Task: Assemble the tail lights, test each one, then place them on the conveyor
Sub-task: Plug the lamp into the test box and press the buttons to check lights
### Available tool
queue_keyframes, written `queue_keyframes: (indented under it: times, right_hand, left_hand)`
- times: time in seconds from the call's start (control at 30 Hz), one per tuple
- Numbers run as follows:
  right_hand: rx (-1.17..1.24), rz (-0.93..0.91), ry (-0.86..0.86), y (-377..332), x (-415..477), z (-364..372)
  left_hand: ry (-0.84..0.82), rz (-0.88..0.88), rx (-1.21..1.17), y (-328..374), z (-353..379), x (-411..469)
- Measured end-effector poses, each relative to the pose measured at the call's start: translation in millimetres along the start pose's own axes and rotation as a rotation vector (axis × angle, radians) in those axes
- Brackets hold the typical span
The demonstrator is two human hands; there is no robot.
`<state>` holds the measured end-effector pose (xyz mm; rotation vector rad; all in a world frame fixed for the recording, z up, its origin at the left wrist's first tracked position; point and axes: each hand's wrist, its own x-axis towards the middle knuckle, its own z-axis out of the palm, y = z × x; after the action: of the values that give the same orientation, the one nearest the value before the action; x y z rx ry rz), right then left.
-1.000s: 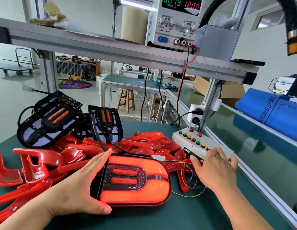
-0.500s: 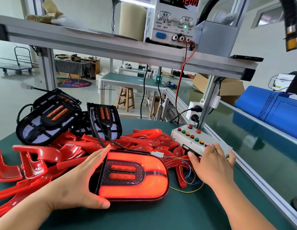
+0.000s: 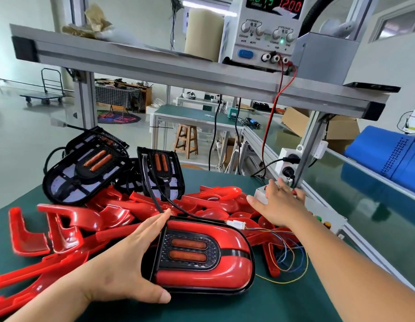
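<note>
One glossy, rounded red tail light [image 3: 202, 254] sits clasped in the left hand [image 3: 123, 270]. Right hand [image 3: 280, 206], fingers straight, rests on the switch box [image 3: 327, 217].

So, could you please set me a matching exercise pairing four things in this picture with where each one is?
Things:
1 assembled tail light
2 bench power supply
3 wooden stool
4 button box

Places:
A on the upper shelf
B under the right hand
C standing on the floor in the background
D held by the left hand

Pairs: 1-D, 2-A, 3-C, 4-B.
</note>
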<state>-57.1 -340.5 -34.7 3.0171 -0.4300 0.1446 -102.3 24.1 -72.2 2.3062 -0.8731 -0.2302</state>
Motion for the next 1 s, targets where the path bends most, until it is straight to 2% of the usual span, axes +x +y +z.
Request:
queue_keyframes:
  times: [0.1, 0.3, 0.5, 0.87, 1.0]
  right_hand:
    - [-0.033, -0.01, -0.039, -3, 12, 4]
    - [-0.125, -0.065, 0.029, -8, 14, 8]
    - [-0.183, -0.074, -0.016, -12, 13, 6]
    - [-0.143, -0.071, 0.006, -12, 11, 13]
    - [-0.012, -0.045, -0.042, -11, 7, 11]
  left_hand:
    - [0.0, -0.005, 0.002, 1, 0, 0]
    - [-0.024, -0.033, 0.02, 2, -3, -1]
    - [-0.024, -0.04, 0.009, 4, -3, -1]
    - [-0.043, -0.043, 0.036, 5, -4, -1]
    - [-0.056, -0.032, 0.033, 5, -4, 0]
